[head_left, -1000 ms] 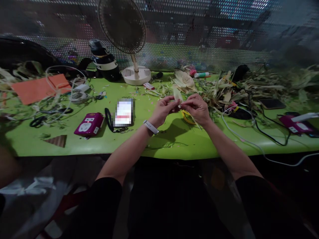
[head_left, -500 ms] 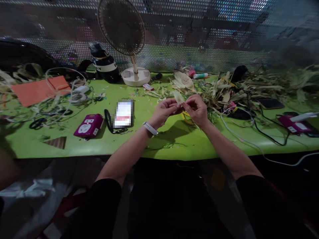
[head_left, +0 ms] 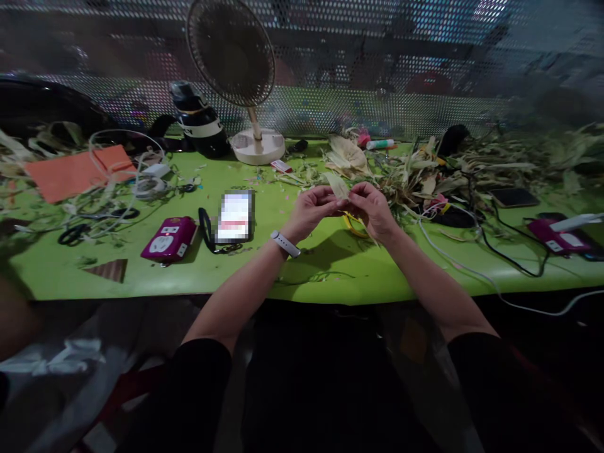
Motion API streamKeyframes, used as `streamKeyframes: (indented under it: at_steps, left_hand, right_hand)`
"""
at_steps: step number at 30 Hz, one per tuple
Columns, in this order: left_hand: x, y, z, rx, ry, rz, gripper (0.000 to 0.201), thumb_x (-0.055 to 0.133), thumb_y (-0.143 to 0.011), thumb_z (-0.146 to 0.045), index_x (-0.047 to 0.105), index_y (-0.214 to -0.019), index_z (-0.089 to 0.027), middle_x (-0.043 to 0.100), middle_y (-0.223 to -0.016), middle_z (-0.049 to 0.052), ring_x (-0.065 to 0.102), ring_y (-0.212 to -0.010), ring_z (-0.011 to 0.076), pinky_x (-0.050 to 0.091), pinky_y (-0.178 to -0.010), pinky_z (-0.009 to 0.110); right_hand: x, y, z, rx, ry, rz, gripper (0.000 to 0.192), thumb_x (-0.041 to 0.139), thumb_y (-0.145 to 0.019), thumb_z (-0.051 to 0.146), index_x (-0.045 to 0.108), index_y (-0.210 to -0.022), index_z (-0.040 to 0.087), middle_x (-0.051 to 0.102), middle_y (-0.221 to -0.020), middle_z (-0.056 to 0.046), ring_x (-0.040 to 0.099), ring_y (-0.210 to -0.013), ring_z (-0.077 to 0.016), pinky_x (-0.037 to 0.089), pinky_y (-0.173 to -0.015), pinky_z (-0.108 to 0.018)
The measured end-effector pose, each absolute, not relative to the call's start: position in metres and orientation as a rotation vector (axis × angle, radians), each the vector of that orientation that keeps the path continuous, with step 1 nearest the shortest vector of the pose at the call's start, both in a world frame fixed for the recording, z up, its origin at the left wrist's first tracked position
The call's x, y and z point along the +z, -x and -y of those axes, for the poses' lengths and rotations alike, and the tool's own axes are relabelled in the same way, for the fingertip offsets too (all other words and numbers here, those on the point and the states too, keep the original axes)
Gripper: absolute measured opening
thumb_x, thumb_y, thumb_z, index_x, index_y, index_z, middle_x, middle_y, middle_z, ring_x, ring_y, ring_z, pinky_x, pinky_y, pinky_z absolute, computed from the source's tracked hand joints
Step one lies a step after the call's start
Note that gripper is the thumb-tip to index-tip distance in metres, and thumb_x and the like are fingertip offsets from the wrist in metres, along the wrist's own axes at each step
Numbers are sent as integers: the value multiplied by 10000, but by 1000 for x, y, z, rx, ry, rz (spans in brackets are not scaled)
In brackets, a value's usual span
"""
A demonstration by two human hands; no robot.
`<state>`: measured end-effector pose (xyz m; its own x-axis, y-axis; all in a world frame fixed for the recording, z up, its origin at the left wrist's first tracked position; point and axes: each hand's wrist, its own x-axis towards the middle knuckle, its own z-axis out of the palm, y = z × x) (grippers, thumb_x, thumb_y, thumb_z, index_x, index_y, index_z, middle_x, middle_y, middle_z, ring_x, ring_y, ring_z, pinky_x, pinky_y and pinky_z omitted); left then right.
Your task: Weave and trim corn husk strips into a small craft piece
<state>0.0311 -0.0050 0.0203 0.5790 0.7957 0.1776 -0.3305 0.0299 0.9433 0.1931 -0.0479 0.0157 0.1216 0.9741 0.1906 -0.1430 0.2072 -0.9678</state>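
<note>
Taking the fan (head_left: 231, 56) at the back of the green table (head_left: 330, 277) as our landmark, we find our left hand (head_left: 311, 211) in front of it and a little to its right, with a pale watch strap (head_left: 285, 243) on the wrist. Its fingers are curled in and pinch the lower part of a pale dried husk leaf (head_left: 338, 185), which stands up between our two hands above the table. Further right of the fan, our right hand (head_left: 375, 209) is likewise closed, thumb and fingertips nipping the same leaf from the other side. We judge the leaf very light, thin and papery, flexible yet apt to tear along its grain, so we would grip it gently near its base. Far right of the fan lies a heap of husks (head_left: 438, 170).
</note>
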Motion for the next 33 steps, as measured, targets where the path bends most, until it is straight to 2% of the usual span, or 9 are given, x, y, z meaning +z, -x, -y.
streamKeyframes:
  at_steps: [4, 8, 14, 19, 28, 33]
  left_hand:
    - [20, -31, 4, 924, -1283, -484, 383, 826, -692, -318, 672, -994, -140, 763, -943, 74, 722, -849, 159, 588, -797, 305]
    - [19, -32, 2, 933, -1280, -492, 337, 819, -693, -275, 655, -950, -131, 756, -899, 66, 717, -811, 146, 589, -796, 308]
    - [20, -31, 3, 933, -1299, -493, 335, 827, -677, -281, 639, -908, -127, 744, -875, 55, 706, -815, 141, 576, -819, 306]
    - [19, -31, 1, 963, -1300, -514, 371, 848, -640, -276, 624, -900, -133, 736, -851, 44, 698, -776, 127, 567, -778, 281]
    - [20, -26, 1, 801, -1233, -556, 338, 819, -689, -345, 637, -896, -149, 747, -920, 59, 730, -838, 162, 560, -762, 286]
    - [21, -28, 2, 862, -1210, -577, 296, 817, -682, -311, 596, -806, -158, 732, -840, 19, 715, -789, 127, 552, -734, 251]
  right_hand:
    - [17, -196, 47, 981, 1020, 1085, 433, 846, -612, 484, 542, -772, 219, 570, -629, 67, 516, -542, -73, 379, -491, -206]
    - [19, -196, 49, 897, 1045, 1148, 370, 810, -659, 471, 557, -751, 217, 557, -615, 68, 485, -523, -68, 399, -499, -215]
    - [19, -195, 51, 768, 1064, 1279, 384, 832, -643, 464, 574, -779, 215, 611, -685, 41, 584, -634, -107, 493, -610, -253]
    - [17, -196, 50, 656, 1071, 1338, 290, 763, -728, 436, 586, -784, 213, 602, -683, 31, 558, -612, -101, 483, -594, -254]
    - [19, -195, 51, 720, 1084, 1332, 307, 740, -736, 457, 554, -773, 215, 528, -608, 54, 472, -522, -83, 426, -516, -239]
    - [20, -197, 50, 816, 1088, 1294, 350, 712, -767, 512, 522, -792, 219, 504, -602, 57, 450, -500, -78, 384, -479, -226]
